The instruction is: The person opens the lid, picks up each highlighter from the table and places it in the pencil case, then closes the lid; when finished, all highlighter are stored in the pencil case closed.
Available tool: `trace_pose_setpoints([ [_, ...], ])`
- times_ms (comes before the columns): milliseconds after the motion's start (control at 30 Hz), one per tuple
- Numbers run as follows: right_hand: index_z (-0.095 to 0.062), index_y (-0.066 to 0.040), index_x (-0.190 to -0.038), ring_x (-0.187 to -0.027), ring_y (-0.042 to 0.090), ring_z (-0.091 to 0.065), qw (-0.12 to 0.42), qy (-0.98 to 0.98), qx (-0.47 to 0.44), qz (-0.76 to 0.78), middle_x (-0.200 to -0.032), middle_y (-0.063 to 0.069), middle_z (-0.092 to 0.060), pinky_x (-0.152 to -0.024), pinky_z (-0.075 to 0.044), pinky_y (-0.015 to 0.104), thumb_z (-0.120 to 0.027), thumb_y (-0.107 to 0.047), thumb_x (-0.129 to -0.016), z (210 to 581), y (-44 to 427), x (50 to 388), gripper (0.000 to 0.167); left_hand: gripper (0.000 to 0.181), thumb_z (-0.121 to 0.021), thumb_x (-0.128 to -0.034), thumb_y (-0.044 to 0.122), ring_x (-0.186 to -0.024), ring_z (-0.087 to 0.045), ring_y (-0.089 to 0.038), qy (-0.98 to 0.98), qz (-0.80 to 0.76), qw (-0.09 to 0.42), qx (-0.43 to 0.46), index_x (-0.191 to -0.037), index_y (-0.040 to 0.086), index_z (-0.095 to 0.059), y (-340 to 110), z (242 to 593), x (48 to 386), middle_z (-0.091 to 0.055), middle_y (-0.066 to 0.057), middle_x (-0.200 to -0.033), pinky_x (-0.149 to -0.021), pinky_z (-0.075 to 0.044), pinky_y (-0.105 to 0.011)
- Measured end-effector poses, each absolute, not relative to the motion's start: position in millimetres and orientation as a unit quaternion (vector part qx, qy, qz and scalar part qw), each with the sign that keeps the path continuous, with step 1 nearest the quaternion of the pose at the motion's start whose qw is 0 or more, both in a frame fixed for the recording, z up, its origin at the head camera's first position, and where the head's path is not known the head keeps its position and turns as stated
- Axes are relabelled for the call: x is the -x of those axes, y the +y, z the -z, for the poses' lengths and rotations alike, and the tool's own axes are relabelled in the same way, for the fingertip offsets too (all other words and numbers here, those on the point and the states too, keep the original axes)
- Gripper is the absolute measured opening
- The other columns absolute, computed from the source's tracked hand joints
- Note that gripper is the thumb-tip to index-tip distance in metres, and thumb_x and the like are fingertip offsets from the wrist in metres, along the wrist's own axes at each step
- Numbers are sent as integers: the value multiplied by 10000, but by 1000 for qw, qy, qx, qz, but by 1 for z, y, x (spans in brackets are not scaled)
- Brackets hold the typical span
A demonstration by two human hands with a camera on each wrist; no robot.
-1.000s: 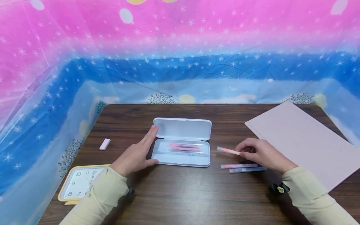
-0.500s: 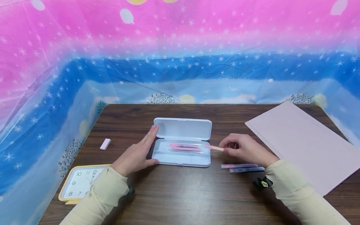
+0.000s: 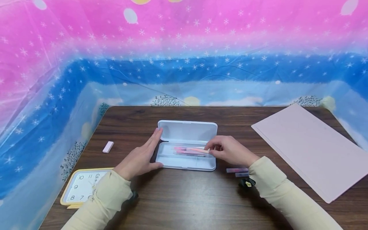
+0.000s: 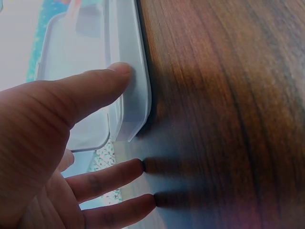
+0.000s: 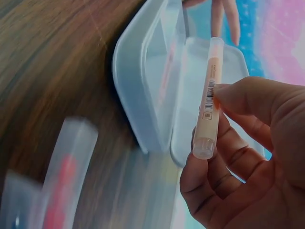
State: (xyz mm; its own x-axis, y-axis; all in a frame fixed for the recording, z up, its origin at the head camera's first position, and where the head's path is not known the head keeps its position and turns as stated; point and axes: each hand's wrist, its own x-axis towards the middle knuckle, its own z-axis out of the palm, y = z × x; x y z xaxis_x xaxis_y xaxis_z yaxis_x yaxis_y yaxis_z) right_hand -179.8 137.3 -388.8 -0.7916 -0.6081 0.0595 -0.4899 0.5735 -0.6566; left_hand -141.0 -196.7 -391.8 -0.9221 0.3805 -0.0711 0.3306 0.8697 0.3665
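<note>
A white pencil case lies with its lid raised at the middle of the table, pink pens in its back compartment. The left hand rests against the case's left end, fingers extended; in the left wrist view its thumb touches the case wall. Over the right part of the case, the right hand pinches a pale orange pen between thumb and fingers. Two more pens, one with red, lie on the table right of the case, partly hidden by the right sleeve in the head view.
A small white eraser lies at the left. Below it is a yellow-framed clock, partly covered by the left sleeve. A large pale pink board lies at the right. Patterned cloth hangs behind the table.
The right hand has moved left with the orange pen, from beside the case to over its compartment. The left hand stays against the case.
</note>
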Motion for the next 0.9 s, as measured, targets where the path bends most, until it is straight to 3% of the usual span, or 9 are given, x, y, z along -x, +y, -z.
trace_pose_setpoints([
  [433, -759, -151, -978, -760, 44, -557, 71, 893, 333, 296, -854, -62, -684, -707, -480, 221, -671, -81, -900, 403, 99, 190, 137, 1193, -799, -837, 316, -1283, -555, -332, 964, -186, 71, -178, -1580, 255, 132, -195, 393, 141, -6, -36, -1673, -1070, -440, -495],
  [700, -755, -146, -981, -761, 47, -554, 67, 892, 326, 304, -859, -58, -672, -700, -476, 218, -679, -71, -893, 404, 95, 189, 139, 1222, -805, -826, 339, -1226, -599, -329, 965, -184, 76, -168, -1574, 239, 155, -195, 392, 141, -64, -51, -1670, -1048, -461, -493],
  [900, -749, -166, -983, -779, 40, -575, 57, 889, 323, 320, -866, -72, -666, -718, -490, 218, -686, -89, -893, 403, 99, 188, 134, 1237, -815, -814, 351, -1271, -567, -332, 966, -185, 79, -161, -1573, 254, 157, -195, 392, 142, -79, -44, -1670, -1061, -449, -499],
])
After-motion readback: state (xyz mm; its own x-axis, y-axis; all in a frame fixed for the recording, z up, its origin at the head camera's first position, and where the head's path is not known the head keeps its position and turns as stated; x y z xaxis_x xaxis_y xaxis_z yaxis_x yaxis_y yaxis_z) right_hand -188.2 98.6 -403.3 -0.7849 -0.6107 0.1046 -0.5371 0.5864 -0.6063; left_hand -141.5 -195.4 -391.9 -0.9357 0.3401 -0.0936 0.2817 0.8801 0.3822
